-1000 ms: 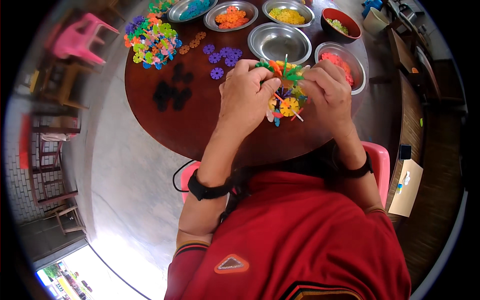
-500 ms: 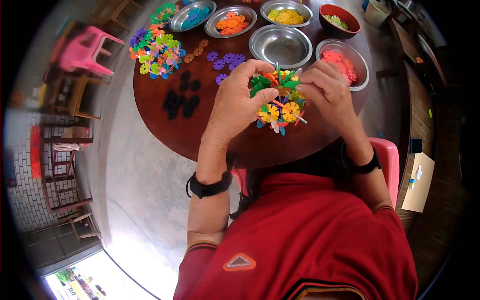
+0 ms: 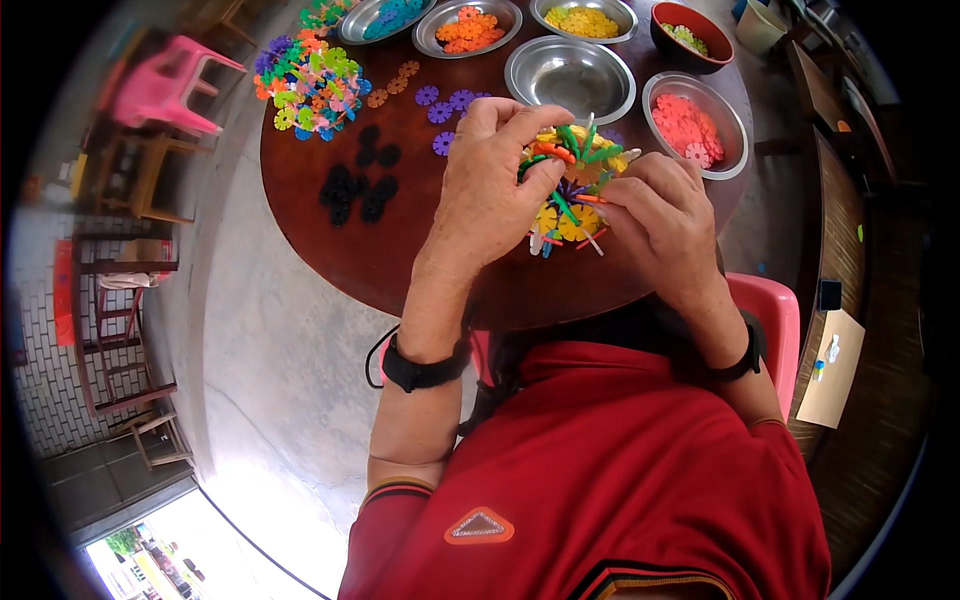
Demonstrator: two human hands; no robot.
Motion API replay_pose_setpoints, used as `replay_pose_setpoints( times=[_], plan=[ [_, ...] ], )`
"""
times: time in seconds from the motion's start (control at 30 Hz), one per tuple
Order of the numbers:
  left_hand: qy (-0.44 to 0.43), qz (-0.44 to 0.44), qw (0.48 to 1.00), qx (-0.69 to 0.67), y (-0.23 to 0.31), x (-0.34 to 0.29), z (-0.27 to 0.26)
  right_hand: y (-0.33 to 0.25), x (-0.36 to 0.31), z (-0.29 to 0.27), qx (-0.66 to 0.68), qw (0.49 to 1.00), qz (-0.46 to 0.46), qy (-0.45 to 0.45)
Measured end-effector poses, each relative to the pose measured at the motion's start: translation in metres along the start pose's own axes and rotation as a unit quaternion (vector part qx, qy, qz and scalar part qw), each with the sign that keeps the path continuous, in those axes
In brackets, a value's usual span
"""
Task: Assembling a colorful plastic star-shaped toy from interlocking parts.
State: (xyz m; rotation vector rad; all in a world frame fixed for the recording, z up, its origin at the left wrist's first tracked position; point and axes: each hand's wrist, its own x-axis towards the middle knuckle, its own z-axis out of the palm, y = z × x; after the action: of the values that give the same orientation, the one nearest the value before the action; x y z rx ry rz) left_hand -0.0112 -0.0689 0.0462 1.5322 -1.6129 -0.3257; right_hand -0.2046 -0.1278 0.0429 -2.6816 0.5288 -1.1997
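Observation:
Between my hands, over the round brown table [image 3: 420, 265], is a ball-like build of interlocking plastic flower discs [image 3: 579, 222] in yellow, green, orange, white and blue. My left hand [image 3: 497, 170] grips its left side, thumb and fingers closed on the discs. My right hand [image 3: 665, 215] pinches at its right side with the fingertips, near an orange disc seen edge-on. The fingertips partly cover what they hold there. Loose purple discs [image 3: 440, 113] and black discs [image 3: 370, 185] lie on the table left of my left hand.
A bare metal bowl [image 3: 520, 85] stands beyond my hands. Bowls of orange discs [image 3: 470, 32], yellow discs [image 3: 582, 22] and coral discs [image 3: 688, 128] surround it, with a red-and-black bowl [image 3: 690, 65]. A finished-looking multicoloured disc cluster [image 3: 318, 90] sits at the far left. Pink stool [image 3: 170, 85] beyond.
The flower-disc build has turned in my hands, so different discs face up. My right hand has moved slightly lower along its right side. My left hand still grips it.

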Motion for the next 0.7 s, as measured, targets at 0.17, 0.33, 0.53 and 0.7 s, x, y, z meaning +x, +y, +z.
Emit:
replay_pose_setpoints(
  times=[0.17,0.33,0.53,0.7],
  plan=[
    [-0.024,0.005,0.999,-0.042,-0.004,0.0011,0.0021,0.0048,-0.0032,-0.0038,-0.023,0.999,0.045,0.016],
    [-0.076,-0.057,0.987,-0.126,-0.0055,0.0015,0.0028,0.0052,-0.0017,-0.0053,-0.027,0.996,0.079,0.012],
    [-0.081,-0.057,0.985,-0.145,-0.0029,-0.0008,0.0074,0.0079,-0.0023,-0.0009,-0.003,0.996,0.085,0.015],
    [-0.086,-0.048,0.98,-0.174,-0.0029,0.0007,0.0075,0.0076,-0.0035,-0.0018,0.055,0.992,0.107,0.026]
  ],
)
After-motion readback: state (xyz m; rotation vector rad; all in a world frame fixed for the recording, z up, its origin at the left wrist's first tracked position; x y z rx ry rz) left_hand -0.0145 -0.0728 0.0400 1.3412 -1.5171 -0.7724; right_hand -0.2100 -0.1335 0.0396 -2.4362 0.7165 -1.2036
